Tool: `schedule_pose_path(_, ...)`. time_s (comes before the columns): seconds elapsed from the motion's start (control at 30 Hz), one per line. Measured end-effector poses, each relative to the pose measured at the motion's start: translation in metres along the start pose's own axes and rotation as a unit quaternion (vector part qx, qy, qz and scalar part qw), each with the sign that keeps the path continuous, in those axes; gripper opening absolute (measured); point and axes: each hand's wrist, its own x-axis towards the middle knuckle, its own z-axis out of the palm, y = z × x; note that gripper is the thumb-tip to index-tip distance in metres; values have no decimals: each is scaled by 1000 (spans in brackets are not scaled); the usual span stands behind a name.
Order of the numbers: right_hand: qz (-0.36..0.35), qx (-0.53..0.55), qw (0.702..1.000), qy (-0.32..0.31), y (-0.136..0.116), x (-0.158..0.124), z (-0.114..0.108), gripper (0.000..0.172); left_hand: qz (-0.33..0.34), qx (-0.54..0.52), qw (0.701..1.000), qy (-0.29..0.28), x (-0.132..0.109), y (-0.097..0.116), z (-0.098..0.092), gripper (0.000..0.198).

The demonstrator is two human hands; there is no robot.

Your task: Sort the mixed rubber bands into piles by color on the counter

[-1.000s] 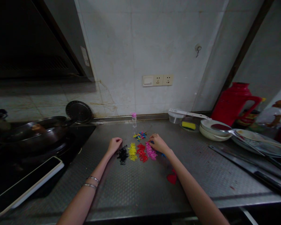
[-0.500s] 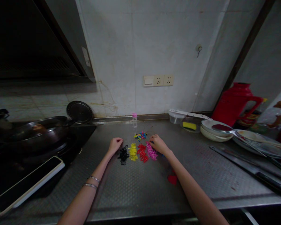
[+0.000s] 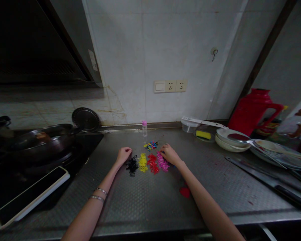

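Observation:
Small coloured bits that look like rubber bands lie sorted on the steel counter: a black pile [image 3: 132, 165], a yellow pile [image 3: 142, 163], a red pile [image 3: 153, 164] and a pink pile [image 3: 163, 163]. Behind them is a mixed-colour pile [image 3: 151, 145]. My left hand [image 3: 124, 154] rests closed just left of the black pile; whatever its fingers hold is hidden. At the upper right edge of the pink pile, my right hand [image 3: 169, 154] has its fingers pinched together, their tips too small to make out. A few blue bits show partly behind my right wrist.
A small clear bottle with a pink cap [image 3: 144, 129] stands by the wall. Left are a phone [image 3: 32, 194] and a wok [image 3: 40, 142] on the stove. Bowls [image 3: 232, 142], a yellow sponge [image 3: 203, 135], a knife [image 3: 263, 177] and a red thermos [image 3: 252, 112] lie right.
The view has shifted very slightly. Both hands and the piles stay in place.

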Motion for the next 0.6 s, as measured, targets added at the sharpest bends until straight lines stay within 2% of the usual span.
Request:
schedule_pose_path(0.4, 2, 19, 1000, 22, -1, -2, -9, 21, -2, -15, 1000, 7, -1, 6, -2, 26)
schedule_pose_path(0.6, -34, 35, 997, 67, -12, -3, -19, 20, 62, -16, 998, 18, -2, 16, 2, 24)
